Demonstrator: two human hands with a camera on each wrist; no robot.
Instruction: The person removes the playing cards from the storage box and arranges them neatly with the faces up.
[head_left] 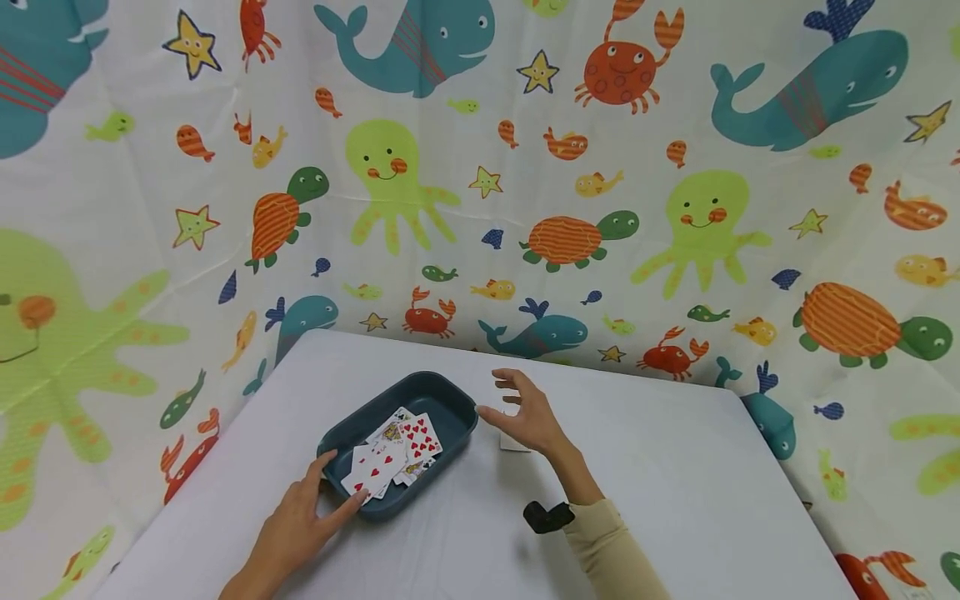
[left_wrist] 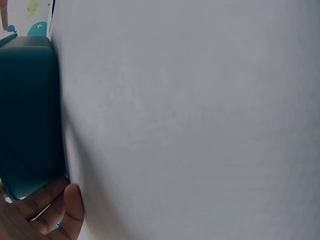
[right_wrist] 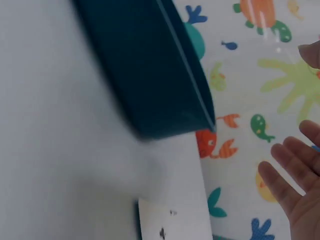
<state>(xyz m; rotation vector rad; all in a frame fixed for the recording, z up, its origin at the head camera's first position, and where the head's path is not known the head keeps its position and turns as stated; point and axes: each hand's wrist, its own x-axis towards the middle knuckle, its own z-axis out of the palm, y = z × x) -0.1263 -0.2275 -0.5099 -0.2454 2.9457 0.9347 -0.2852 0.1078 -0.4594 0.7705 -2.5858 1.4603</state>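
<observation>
A dark teal plastic tray (head_left: 399,498) holds several loose playing cards (head_left: 382,458), face up, with hearts and a picture card showing. My left hand (head_left: 296,521) grips the tray's near left end, fingers and thumb spread along the rim. In the left wrist view, curled fingers (left_wrist: 72,207) meet the tray's (left_wrist: 30,115) lower corner. My right hand (head_left: 531,417) hovers beside the tray's right end, its fingers spread and holding nothing. Partly hidden below it, a small stack of cards (head_left: 514,443) lies on the table; the right wrist view shows the stack's (right_wrist: 162,220) printed top.
A white cloth covers the table (head_left: 660,483). Behind and around it hangs a curtain (head_left: 465,225) printed with sea animals. A black strapped device (head_left: 547,517) sits on the right wrist.
</observation>
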